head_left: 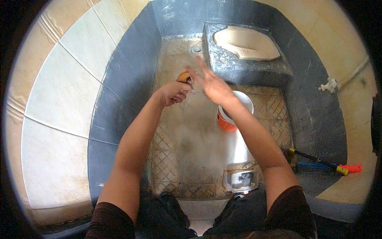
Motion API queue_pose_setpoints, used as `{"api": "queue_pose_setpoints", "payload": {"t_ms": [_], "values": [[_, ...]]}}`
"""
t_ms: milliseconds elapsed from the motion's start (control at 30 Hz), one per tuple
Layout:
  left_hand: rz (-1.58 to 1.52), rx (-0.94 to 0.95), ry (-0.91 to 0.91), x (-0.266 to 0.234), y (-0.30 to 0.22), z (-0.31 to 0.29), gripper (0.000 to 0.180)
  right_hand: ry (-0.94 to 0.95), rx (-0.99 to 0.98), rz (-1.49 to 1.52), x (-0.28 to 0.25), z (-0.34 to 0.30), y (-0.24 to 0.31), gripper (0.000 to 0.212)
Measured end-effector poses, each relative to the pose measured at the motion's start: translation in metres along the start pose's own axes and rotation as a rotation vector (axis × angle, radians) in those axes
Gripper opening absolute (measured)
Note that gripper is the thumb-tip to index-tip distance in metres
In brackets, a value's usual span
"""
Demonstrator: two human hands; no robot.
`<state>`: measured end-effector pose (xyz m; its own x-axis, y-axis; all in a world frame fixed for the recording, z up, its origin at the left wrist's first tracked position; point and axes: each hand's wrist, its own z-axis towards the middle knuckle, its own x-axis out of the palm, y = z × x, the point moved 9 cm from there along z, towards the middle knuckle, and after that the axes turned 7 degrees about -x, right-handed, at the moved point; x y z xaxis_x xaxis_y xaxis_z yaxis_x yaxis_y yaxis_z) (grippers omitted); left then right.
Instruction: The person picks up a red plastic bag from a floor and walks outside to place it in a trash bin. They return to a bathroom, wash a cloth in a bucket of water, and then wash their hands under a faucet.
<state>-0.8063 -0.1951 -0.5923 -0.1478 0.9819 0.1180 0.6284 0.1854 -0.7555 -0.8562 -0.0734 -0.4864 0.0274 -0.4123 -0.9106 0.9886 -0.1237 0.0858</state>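
My left hand (175,92) is closed around a small orange-brown object (184,76), whose kind I cannot make out; it sticks up past the thumb and fingers. Just to its right, my right hand (215,87) has its fingers spread, smeared by motion, with nothing seen in them. A bucket (227,124), orange outside and white inside, stands on the floor below my right wrist, and my forearm covers part of its rim.
A cream squat toilet (246,42) sits on a raised dark tiled platform at the back, with a floor drain (197,49) beside it. A white tap (329,85) juts from the right wall. Long-handled brushes (318,160) lean at lower right. A shiny rectangular container (244,180) lies near my feet.
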Motion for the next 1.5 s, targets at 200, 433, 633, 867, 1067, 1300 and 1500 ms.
{"api": "queue_pose_setpoints", "payload": {"t_ms": [200, 433, 633, 867, 1067, 1300, 1500], "values": [[0.627, 0.553, -0.232, 0.024, 0.013, 0.037, 0.020, 0.291, -0.076, -0.051, 0.069, -0.001, 0.017, 0.048], [1.289, 0.292, -0.825, 0.003, 0.024, 0.015, 0.027, 0.293, 0.122, -0.016, 0.135, 0.005, -0.003, 0.015], [1.481, 0.372, -0.798, 0.014, 0.007, -0.013, 0.023, 0.839, 0.410, 0.614, 0.154, -0.001, -0.002, 0.012], [1.559, 0.455, -0.741, 0.021, 0.001, 0.005, 0.015, 0.783, 0.518, 0.703, 0.166, -0.014, -0.021, 0.010], [0.767, 0.250, -0.612, -0.021, 0.012, 0.020, 0.019, 0.021, 0.250, 0.043, 0.103, 0.000, -0.025, 0.057], [0.220, -0.244, 0.202, 0.043, 0.057, 0.002, 0.023, -0.016, 0.076, 0.252, 0.032, -0.018, 0.001, 0.039], [0.956, 0.192, -0.425, 0.045, 0.035, 0.004, 0.018, 0.303, -0.004, 0.007, 0.087, -0.026, 0.013, 0.030]]}}
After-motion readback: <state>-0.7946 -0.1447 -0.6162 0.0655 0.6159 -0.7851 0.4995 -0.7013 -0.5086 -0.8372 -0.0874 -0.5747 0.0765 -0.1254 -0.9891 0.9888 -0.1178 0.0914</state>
